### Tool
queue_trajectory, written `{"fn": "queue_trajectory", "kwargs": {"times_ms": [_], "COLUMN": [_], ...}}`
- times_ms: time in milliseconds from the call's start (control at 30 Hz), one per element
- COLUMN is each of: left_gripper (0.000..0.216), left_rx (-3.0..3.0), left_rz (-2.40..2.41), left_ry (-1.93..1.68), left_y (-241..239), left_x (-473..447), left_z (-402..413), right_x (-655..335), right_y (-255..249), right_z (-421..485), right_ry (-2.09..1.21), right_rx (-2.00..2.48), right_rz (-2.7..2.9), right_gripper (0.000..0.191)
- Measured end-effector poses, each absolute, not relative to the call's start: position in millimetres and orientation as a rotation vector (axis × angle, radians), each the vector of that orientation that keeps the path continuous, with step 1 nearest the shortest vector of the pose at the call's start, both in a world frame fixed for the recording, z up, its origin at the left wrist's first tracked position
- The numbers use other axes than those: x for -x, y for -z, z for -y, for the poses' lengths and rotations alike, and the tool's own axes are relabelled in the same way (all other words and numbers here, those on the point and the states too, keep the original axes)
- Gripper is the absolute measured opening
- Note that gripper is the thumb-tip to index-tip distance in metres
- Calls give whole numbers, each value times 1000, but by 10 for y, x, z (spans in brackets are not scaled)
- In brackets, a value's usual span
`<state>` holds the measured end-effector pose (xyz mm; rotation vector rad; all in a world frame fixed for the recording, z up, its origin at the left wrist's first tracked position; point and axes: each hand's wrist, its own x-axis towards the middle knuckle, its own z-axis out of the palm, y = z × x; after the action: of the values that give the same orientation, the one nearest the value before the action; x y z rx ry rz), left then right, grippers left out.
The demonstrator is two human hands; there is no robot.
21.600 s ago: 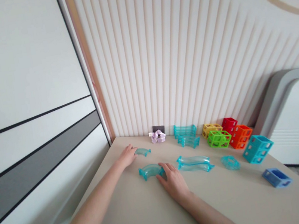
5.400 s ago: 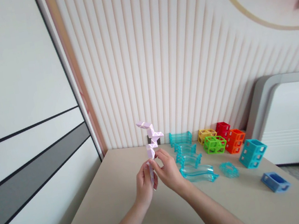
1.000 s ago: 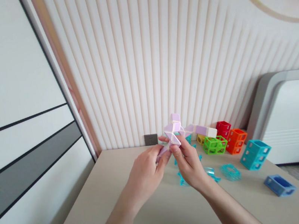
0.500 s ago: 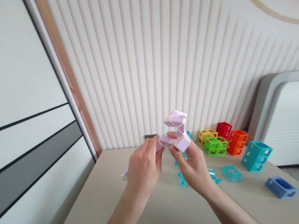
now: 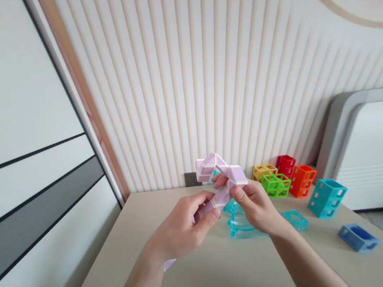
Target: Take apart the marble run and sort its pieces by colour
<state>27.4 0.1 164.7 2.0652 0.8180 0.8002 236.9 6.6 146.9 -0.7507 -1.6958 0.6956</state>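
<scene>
Both my hands grip a lilac snake puzzle (image 5: 234, 174), a chain of wedge segments with pale edges, held up above the table. My left hand (image 5: 184, 224) is closed round its lower left stretch, thumb and fingers on either side. With thumb and fingers, my right hand (image 5: 257, 203) pinches the chain near its bend on the right. From there the upper part rises and folds over to the left. A small lilac tip pokes out below my left wrist; its link to the rest is hidden. Behind my hands lies a clear turquoise plastic piece (image 5: 241, 225), partly covered by my right hand.
On the right of the table (image 5: 213, 280) stand openwork block frames: yellow (image 5: 264, 170), green (image 5: 276, 185), red (image 5: 285, 165), orange (image 5: 302, 180), teal (image 5: 327, 197) and blue (image 5: 359, 237). A flat turquoise piece (image 5: 297, 220) lies near them. A ribbed wall (image 5: 167, 79) with a socket (image 5: 192, 179) rises behind.
The snake puzzle has been turned, its upper part now folding further left. My left hand has rolled so its thumb shows, and the lilac tip has dropped lower beneath it.
</scene>
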Motion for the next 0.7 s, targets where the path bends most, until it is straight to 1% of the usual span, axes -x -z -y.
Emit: {"fn": "queue_trajectory", "kwargs": {"times_ms": [133, 200, 267, 367, 467, 567, 700], "left_gripper": [41, 37, 34, 26, 22, 22, 29], "left_rx": [-1990, -1982, -1999, -2103, -2221, -2229, -2150], "left_rz": [-827, -838, -898, -1134, -1284, -1176, -980], "left_ry": [-841, -907, -992, -1107, -1136, -1126, -1094], "left_y": [-1608, -1588, -1560, -1497, -1440, -1424, -1462], "left_x": [-372, -435, -477, -488, -480, -486, -464], "left_z": [-1, -22, -57, -118, -162, -183, -191], "right_x": [-2270, -2210, -2164, -2135, -2132, -2137, -2183], "right_y": [-1450, -1454, -1461, -1464, -1458, -1464, -1496], "right_z": [-71, -64, -58, -58, -55, -35, -8], "right_ry": [-813, -793, -653, -387, -225, -197, -319], "right_rx": [784, 807, 855, 983, 1115, 1145, 1072], "right_rz": [1711, 1734, 1721, 1681, 1645, 1643, 1684], "right_gripper": [51, 48, 41, 29, 26, 27, 30]}}
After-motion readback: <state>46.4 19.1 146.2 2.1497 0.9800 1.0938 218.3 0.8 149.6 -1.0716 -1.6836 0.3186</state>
